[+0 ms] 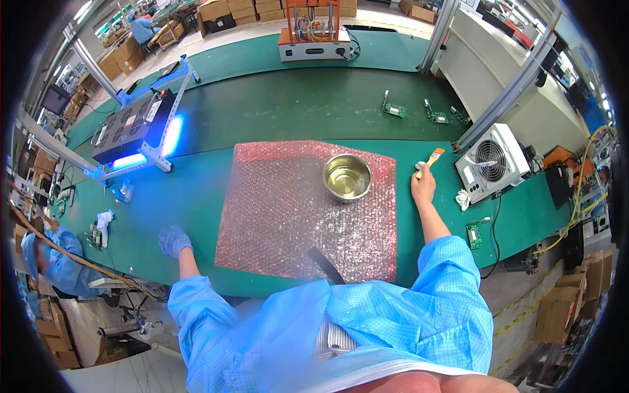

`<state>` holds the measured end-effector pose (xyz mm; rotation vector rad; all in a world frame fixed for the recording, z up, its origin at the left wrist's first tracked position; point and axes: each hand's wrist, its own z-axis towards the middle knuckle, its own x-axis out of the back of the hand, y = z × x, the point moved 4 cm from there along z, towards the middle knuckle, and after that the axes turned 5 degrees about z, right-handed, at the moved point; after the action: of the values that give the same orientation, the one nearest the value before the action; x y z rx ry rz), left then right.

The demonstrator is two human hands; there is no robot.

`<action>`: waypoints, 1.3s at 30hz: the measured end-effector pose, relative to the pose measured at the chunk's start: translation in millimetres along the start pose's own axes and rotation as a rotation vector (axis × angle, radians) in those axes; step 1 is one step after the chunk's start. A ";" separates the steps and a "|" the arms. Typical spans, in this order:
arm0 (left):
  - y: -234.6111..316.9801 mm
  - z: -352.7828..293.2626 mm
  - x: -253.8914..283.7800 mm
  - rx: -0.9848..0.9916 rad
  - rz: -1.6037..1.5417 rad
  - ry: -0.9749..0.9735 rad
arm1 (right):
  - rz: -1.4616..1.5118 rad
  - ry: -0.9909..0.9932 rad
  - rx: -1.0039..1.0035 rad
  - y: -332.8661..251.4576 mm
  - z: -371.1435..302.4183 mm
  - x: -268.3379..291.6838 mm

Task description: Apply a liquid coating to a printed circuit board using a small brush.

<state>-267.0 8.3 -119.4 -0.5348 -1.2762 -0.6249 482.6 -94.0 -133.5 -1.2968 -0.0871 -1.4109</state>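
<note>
My right hand [423, 187], at the right of the green tabletop, grips a small paintbrush [430, 163] by its pale handle, orange tip pointing away from me. My left hand [174, 242] wears a blue glove and rests on the green surface at the left; it looks flat, with nothing visible in it. Between the hands lies a sheet of pinkish bubble wrap [282, 209]. On its upper right part stands a round metal bowl [347, 178] containing a clear yellowish liquid. A dark strap-like strip [325, 264] lies over the sheet's near edge.
A white fan unit [491, 164] stands right, its cable hanging over the edge. Near it lies a green circuit board [474, 236]; others [393, 109] lie on the dark belt. A black box with blue lights [134, 128] sits left. A co-worker [65, 259] sits far left.
</note>
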 end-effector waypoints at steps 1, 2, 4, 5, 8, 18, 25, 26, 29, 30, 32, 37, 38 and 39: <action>0.5 -0.5 1.7 -0.002 0.000 0.001 | 0.003 0.009 0.015 -0.8 0.0 0.4; 0.8 -0.9 3.3 0.001 0.005 -0.001 | 0.007 0.007 0.007 -0.7 -0.1 0.4; 1.4 -0.8 5.2 0.000 0.013 -0.045 | 0.003 0.009 0.015 -1.7 -0.2 1.0; 1.6 -1.0 5.8 0.002 0.019 -0.069 | 0.008 0.007 0.014 -2.1 -0.4 1.5; 1.7 -1.3 5.8 0.002 0.028 -0.080 | 0.010 0.002 0.021 -3.7 -0.9 2.7; -2.7 6.9 -11.9 0.005 0.006 -0.020 | -0.007 0.002 0.032 -6.3 -1.2 3.8; -1.6 3.9 -8.9 0.006 -0.012 0.044 | 0.003 0.013 0.061 -5.4 -1.3 3.1; -1.8 4.0 -8.5 0.008 -0.016 0.063 | 0.001 0.008 0.045 -4.4 -1.2 2.6; -2.1 4.9 -9.8 0.004 -0.001 0.061 | 0.001 0.009 0.048 -3.6 -0.8 2.2; -2.4 5.6 -10.7 0.008 0.003 0.040 | 0.002 0.014 0.059 -3.7 -1.0 2.4; -2.7 6.4 -11.1 0.018 0.011 0.004 | 0.010 0.028 0.076 -4.1 -1.3 2.8; -1.4 2.6 -5.1 -0.001 -0.017 0.009 | 0.003 0.028 0.072 -4.1 -1.5 2.6; -1.0 1.6 -3.3 0.000 -0.013 0.021 | -0.003 0.023 0.056 -3.5 -1.4 2.3; -0.4 1.2 -2.6 -0.001 -0.014 0.006 | -0.005 0.024 0.056 -3.7 -1.4 2.2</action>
<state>-268.5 9.1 -121.6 -0.5250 -1.2749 -0.6387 479.6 -95.1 -130.2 -1.2337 -0.1132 -1.4183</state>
